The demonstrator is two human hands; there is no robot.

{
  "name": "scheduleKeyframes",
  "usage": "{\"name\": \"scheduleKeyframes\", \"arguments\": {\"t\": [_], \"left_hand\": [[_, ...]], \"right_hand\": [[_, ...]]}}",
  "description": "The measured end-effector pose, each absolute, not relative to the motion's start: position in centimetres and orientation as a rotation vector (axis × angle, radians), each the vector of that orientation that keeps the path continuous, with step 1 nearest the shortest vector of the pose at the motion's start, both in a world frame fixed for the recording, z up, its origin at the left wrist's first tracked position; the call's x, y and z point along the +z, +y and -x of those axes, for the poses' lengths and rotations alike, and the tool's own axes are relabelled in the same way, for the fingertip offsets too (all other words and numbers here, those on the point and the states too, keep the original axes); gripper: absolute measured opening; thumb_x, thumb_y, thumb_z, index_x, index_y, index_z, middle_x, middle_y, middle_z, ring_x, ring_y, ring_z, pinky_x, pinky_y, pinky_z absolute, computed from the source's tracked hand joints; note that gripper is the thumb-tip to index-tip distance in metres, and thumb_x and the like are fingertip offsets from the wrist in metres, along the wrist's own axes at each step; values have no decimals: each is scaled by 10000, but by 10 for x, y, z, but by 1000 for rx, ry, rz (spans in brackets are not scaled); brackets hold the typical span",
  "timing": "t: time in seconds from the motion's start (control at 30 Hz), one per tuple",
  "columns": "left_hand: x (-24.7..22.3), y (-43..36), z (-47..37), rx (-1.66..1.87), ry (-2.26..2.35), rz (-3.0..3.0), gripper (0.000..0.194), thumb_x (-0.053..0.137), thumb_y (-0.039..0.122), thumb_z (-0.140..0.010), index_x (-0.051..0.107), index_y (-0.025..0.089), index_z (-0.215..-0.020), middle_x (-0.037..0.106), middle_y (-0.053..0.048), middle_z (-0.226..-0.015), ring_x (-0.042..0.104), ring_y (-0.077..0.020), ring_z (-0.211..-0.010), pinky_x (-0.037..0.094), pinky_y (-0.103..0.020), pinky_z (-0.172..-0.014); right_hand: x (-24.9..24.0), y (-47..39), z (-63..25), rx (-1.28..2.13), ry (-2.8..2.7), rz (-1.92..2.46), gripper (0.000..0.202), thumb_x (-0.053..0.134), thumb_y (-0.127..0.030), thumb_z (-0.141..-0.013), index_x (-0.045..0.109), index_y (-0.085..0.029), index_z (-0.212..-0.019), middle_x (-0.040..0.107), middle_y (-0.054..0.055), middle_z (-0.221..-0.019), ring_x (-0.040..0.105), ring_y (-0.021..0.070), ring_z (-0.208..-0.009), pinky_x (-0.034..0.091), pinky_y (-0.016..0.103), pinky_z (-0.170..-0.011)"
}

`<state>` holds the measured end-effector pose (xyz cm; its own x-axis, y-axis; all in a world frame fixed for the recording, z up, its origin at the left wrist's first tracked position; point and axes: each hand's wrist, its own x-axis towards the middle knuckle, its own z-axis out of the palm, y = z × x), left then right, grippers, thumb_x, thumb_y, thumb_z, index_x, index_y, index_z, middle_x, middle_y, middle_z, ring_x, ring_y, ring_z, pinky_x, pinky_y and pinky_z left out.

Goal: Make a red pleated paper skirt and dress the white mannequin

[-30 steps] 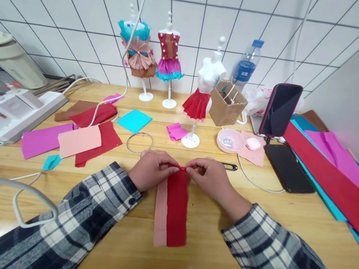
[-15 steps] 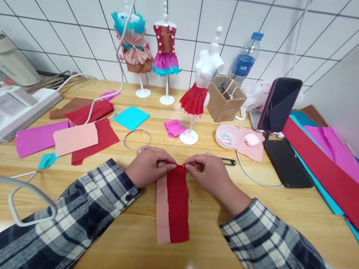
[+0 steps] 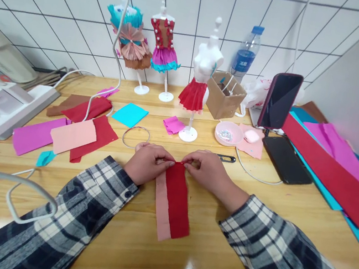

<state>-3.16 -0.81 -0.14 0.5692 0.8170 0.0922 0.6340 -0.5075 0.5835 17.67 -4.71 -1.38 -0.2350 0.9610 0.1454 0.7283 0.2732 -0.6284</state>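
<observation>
A red crepe paper strip (image 3: 178, 204) lies over a pink crepe paper strip (image 3: 162, 208), whose left side shows beside it. My left hand (image 3: 148, 164) pinches the top left corner between thumb and forefinger. At the top right corner, my right hand (image 3: 206, 171) has the same kind of pinch. Between the fingertips the top edge looks narrowly folded. The lower ends hang free towards me over the wooden table (image 3: 131, 251). Just beyond my hands stands a small white dress form (image 3: 208, 58) wearing a pleated red skirt (image 3: 193, 95).
Two dressed forms (image 3: 163, 46) stand behind, left of a cardboard box (image 3: 225, 97). A pink bowl of beads (image 3: 229, 134), black cutter (image 3: 227, 158) and phone (image 3: 286, 159) are to the right. Paper pieces (image 3: 73, 136) and a white cable (image 3: 34, 190) lie left; long paper strips (image 3: 335, 176) far right.
The camera view has shifted slightly, so everything sits a little higher in the picture. Both hands keep their pinch on the paper's top edge, with hardly any movement.
</observation>
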Motion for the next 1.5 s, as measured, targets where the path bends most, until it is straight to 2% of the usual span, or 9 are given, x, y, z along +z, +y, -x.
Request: {"name": "scheduleKeyframes", "arguments": {"t": [0.2,0.37,0.47,0.63,0.8,0.97,1.13,1.33,1.5], "left_hand": [[-1,-10,30,457,1210,-2352,142,619,294,-816,751,242,-806,753,-2,-829,664,-191,-842,420,-358,-846],[-1,-11,29,451,1215,-2372,155,609,305,-822,749,241,-804,752,-6,-840,660,-192,-859,406,-368,-877],[-1,-11,28,447,1243,-2383,153,611,306,-824,750,249,-800,752,-1,-840,659,-196,-865,376,-393,-917],[-1,-11,28,443,1206,-2369,155,609,297,-824,752,238,-814,750,-12,-840,656,-192,-854,411,-350,-838],[-2,-10,28,432,1220,-2386,159,612,318,-825,755,249,-829,753,-7,-853,654,-197,-865,389,-373,-890],[-1,-10,35,436,1212,-2457,153,618,329,-814,749,266,-864,752,2,-876,654,-201,-900,345,-408,-950],[0,-10,37,427,1231,-2522,135,613,295,-807,743,271,-834,751,1,-860,657,-219,-890,281,-482,-969],[1,-12,34,405,1210,-2540,136,604,276,-814,739,264,-831,756,-7,-869,653,-232,-909,270,-497,-964],[4,-12,38,392,1192,-2526,152,605,328,-821,738,268,-864,753,-11,-901,652,-234,-935,234,-510,-1005]], "right_hand": [[-15,-47,-175,606,-2020,1532,235,637,-149,-742,736,-221,-942,711,0,-826,604,151,-767,426,276,-723],[-12,-47,-175,626,-2041,1551,219,604,-116,-719,745,-218,-852,690,-2,-775,580,140,-700,411,261,-663],[-9,-48,-174,649,-2000,1579,273,606,-111,-702,749,-215,-911,690,2,-800,577,137,-692,422,263,-676],[-9,-47,-174,598,-2045,1584,197,659,-217,-743,748,-213,-919,668,8,-793,584,155,-748,417,276,-697],[-10,-45,-176,652,-2055,1613,149,628,-154,-754,745,-226,-812,664,-7,-753,556,123,-672,378,247,-617],[-9,-46,-177,677,-2039,1607,142,636,-145,-743,738,-218,-810,657,-14,-735,547,113,-651,377,241,-612],[-8,-48,-177,639,-2013,1568,228,675,-191,-731,741,-208,-949,670,6,-810,544,117,-649,404,250,-638],[-11,-47,-178,634,-2033,1545,200,619,-97,-745,747,-213,-845,676,-1,-793,559,112,-667,397,236,-637],[-10,-49,-178,585,-2052,1561,173,620,-125,-760,745,-217,-837,674,0,-794,563,122,-692,384,239,-626]]}}
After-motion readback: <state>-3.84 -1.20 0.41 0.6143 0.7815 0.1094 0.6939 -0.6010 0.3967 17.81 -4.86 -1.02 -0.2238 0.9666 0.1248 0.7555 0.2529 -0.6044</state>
